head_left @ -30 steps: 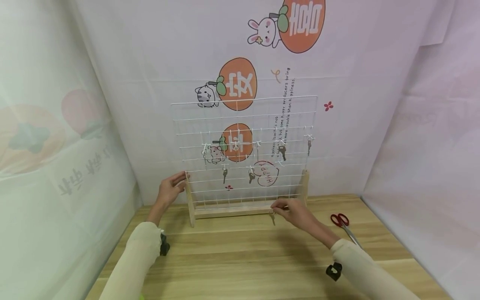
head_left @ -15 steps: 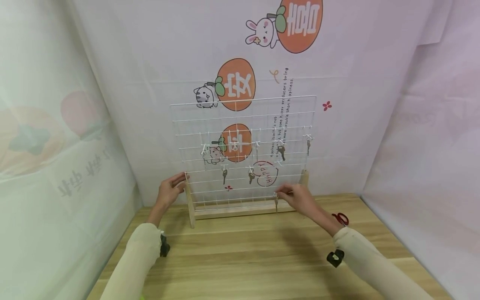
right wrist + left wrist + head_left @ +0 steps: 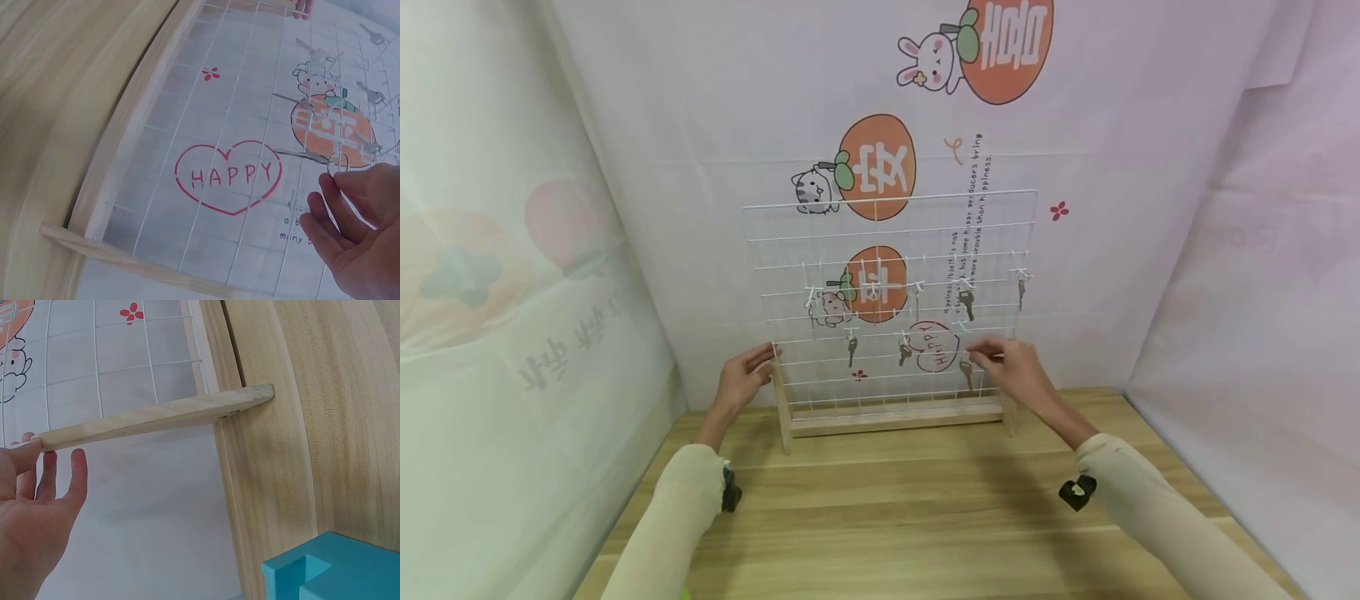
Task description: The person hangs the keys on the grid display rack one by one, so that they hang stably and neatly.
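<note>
In the head view, a white wire grid rack (image 3: 891,336) stands upright in a wooden frame on the table. My left hand (image 3: 741,385) pinches the top of its left wooden post (image 3: 156,419) between thumb and fingers. My right hand (image 3: 1021,371) pinches the thin metal ring (image 3: 338,162) of a key (image 3: 967,375) in front of the grid's lower right part. The key hangs below the fingertips, just under a bare white hook (image 3: 961,326). Other keys hang from hooks on the grid, including one key (image 3: 852,350) at left and one key (image 3: 1021,292) at far right.
A printed white cloth (image 3: 700,250) rises close behind the rack, with more cloth on both sides. The wood-grain table (image 3: 880,517) stretches out in front. A teal block (image 3: 337,569) shows at the lower right of the left wrist view.
My right hand has risen from the rack's bottom rail to below the bare hook, carrying the key. The red-handled scissors have become hidden behind the right arm. My left hand stays on the post.
</note>
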Motion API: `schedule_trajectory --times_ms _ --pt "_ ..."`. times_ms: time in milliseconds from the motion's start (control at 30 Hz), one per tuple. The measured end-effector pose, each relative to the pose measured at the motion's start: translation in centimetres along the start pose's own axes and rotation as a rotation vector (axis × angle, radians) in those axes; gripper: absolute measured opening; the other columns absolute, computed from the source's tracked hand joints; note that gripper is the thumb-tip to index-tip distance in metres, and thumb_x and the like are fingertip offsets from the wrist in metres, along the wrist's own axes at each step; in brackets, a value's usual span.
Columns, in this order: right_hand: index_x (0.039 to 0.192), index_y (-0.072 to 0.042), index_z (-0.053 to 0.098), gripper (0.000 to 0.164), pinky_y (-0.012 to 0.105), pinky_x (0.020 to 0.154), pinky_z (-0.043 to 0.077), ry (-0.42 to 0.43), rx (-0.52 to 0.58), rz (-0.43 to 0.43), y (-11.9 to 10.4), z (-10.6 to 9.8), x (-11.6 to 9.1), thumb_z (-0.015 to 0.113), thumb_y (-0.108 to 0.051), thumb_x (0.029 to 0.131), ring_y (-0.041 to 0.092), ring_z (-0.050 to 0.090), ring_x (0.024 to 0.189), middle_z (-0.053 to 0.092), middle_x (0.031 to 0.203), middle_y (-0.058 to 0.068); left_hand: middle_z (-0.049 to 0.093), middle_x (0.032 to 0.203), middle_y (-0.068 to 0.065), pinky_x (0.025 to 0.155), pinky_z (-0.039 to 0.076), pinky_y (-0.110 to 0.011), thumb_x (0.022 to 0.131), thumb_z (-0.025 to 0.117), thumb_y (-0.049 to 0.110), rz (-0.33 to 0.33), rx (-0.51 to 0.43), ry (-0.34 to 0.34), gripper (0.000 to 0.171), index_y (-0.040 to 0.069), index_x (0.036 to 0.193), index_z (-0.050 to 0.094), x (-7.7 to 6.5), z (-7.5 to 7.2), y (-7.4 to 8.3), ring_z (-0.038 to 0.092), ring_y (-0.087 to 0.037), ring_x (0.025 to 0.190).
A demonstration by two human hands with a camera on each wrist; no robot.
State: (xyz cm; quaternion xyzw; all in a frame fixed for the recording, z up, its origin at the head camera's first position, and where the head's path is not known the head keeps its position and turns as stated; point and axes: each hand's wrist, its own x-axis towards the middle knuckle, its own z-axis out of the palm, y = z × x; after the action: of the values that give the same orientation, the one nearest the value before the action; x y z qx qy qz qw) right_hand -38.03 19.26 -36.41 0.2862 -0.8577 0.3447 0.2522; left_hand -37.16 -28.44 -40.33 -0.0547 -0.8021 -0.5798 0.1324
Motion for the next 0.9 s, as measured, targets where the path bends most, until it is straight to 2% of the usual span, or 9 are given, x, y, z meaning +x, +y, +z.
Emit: schedule_trajectory --times_ms 367,500,733,900 --pt "0.107 0.003 0.076 0.012 0.047 0.08 0.066 0.111 -0.002 0.003 0.9 -1.1 1.8 0.071 0.0 0.096 0.032 0.077 0.087 0.079 0.095 0.016 0.058 0.148 -0.017 0.103 0.057 -0.042 0.105 0.058 0.0 -0.008 0.001 0.004 0.049 0.002 0.153 0.048 0.0 0.1 0.0 0.054 -0.034 0.139" --pt "0.108 0.003 0.076 0.013 0.048 0.081 0.066 0.108 -0.01 0.028 1.3 -0.8 2.3 0.071 -0.001 0.097 0.032 0.077 0.087 0.079 0.095 0.016 0.058 0.148 -0.017 0.103 0.057 -0.041 0.105 0.058 0.0 -0.015 0.016 0.003 0.049 0.001 0.153 0.048 0.0 0.0 0.0 0.053 -0.034 0.14" --pt "0.109 0.002 0.077 0.014 0.049 0.083 0.065 0.081 0.009 0.072 1.5 -0.1 2.9 0.072 -0.004 0.098 0.031 0.076 0.089 0.078 0.097 0.016 0.055 0.15 -0.019 0.107 0.053 -0.048 0.105 0.057 -0.001 -0.015 -0.002 -0.014 0.05 0.0 0.154 0.045 -0.1 -0.2 0.0 0.05 -0.035 0.142" --pt "0.109 0.004 0.076 0.014 0.052 0.083 0.065 0.094 -0.001 0.061 1.7 0.2 3.3 0.071 -0.003 0.097 0.033 0.076 0.087 0.078 0.096 0.017 0.053 0.15 -0.022 0.108 0.051 -0.052 0.105 0.056 -0.004 -0.028 -0.027 -0.025 0.051 -0.004 0.154 0.043 -0.4 -0.2 1.2 0.048 -0.038 0.142"
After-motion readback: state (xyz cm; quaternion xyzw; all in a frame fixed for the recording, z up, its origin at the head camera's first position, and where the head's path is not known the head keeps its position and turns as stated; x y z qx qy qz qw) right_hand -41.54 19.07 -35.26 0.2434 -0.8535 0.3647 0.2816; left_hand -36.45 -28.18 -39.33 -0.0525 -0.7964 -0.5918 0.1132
